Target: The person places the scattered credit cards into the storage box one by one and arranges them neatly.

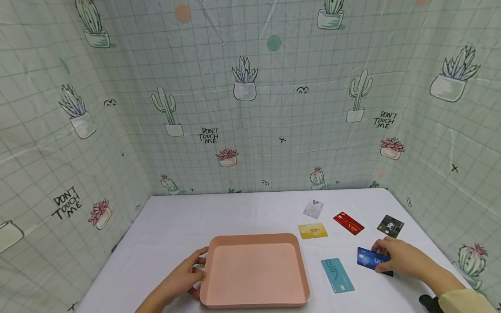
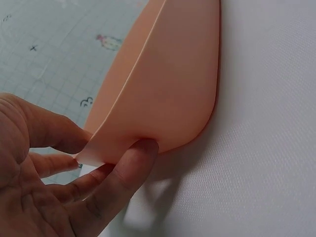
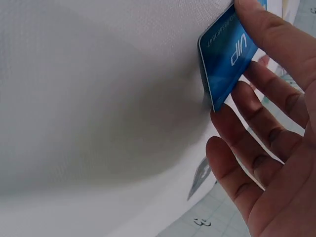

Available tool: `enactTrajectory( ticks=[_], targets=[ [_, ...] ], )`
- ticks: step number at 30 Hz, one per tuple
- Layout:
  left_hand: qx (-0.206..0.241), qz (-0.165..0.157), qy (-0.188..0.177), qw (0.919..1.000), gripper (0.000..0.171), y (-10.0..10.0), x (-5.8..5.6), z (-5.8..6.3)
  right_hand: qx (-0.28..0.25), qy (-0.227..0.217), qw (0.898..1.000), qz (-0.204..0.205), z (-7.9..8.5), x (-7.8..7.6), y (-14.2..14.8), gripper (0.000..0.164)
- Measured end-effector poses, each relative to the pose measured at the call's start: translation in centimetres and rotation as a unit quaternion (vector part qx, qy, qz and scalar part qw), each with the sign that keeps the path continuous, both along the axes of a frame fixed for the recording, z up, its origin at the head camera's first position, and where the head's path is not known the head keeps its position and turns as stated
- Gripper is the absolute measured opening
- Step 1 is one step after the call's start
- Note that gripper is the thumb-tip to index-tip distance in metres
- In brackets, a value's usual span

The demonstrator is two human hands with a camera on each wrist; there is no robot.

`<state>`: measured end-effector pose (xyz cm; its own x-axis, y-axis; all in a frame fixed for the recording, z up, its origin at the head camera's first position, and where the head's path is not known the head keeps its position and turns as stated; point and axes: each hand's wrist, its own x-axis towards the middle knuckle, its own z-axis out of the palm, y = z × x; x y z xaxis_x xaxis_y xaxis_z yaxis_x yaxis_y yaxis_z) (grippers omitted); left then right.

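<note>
A salmon-pink shallow tray [image 1: 256,278] lies on the white table, and my left hand [image 1: 181,278] holds it at its left side. In the left wrist view the thumb presses the tray's outer wall [image 2: 163,79] while a finger meets the rim. To the right of the tray, my right hand [image 1: 405,258] pinches a blue VIP card [image 1: 368,258], which is tilted up from the tabletop in the right wrist view. A dark edge shows under its lower right end; I cannot tell what it is. Nearest to it on the left lies a teal card [image 1: 337,275].
Farther back lie a yellow card [image 1: 312,231], a red VIP card [image 1: 349,223], a black card [image 1: 390,226] and a silvery card [image 1: 313,208]. Cloth printed with cacti [image 1: 250,117] encloses the white table [image 1: 172,234] at the back and sides.
</note>
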<state>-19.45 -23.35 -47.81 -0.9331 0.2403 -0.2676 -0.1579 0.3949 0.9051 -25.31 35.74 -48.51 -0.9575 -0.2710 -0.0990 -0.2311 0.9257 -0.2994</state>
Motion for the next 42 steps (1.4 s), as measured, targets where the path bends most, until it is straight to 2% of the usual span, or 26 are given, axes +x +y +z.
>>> enactTrajectory(
  ticks=[10, 15, 21, 23, 26, 29, 33, 37, 42],
  targets=[
    [-0.008, 0.013, 0.01, 0.9998, 0.077, 0.2, 0.1, -0.1, -0.047, 0.002, 0.999, -0.021, -0.7, 0.2, 0.3, 0.046],
    [-0.01, 0.011, 0.015, 0.9998, 0.077, 0.2, 0.3, -0.2, -0.069, 0.017, 0.997, -0.018, -0.9, 0.2, 0.9, 0.038],
    [-0.006, 0.005, 0.02, 0.9998, 0.077, 0.1, 0.4, -0.3, -0.117, 0.022, 0.992, -0.042, -1.1, 0.6, 1.6, 0.026],
    [-0.004, 0.003, 0.02, 0.9998, 0.077, 0.1, 0.4, -0.3, -0.152, 0.005, 0.987, -0.051, -1.1, 0.6, 1.8, 0.022],
    [-0.005, 0.002, 0.022, 0.9998, 0.077, 0.1, 0.4, -0.2, -0.225, -0.052, 0.97, -0.082, -0.9, 0.6, 1.8, 0.028],
    [-0.006, 0.003, 0.021, 0.9998, 0.077, 0.1, 0.3, -0.3, -0.311, -0.12, 0.933, -0.136, -0.6, 0.5, 1.7, 0.037],
    [-0.007, 0.007, 0.017, 0.9998, 0.077, 0.1, 0.2, -0.5, -0.391, -0.163, 0.889, -0.177, -0.2, 0.5, 1.7, 0.038],
    [-0.01, 0.009, 0.015, 0.9998, 0.078, 0.1, 0.2, -0.6, -0.428, -0.178, 0.866, -0.185, 0.2, 0.4, 2.0, 0.036],
    [-0.006, 0.006, 0.015, 0.9999, 0.079, 0.1, 0.2, -0.6, -0.444, -0.183, 0.856, -0.193, 0.5, 0.4, 2.0, 0.034]
  ],
)
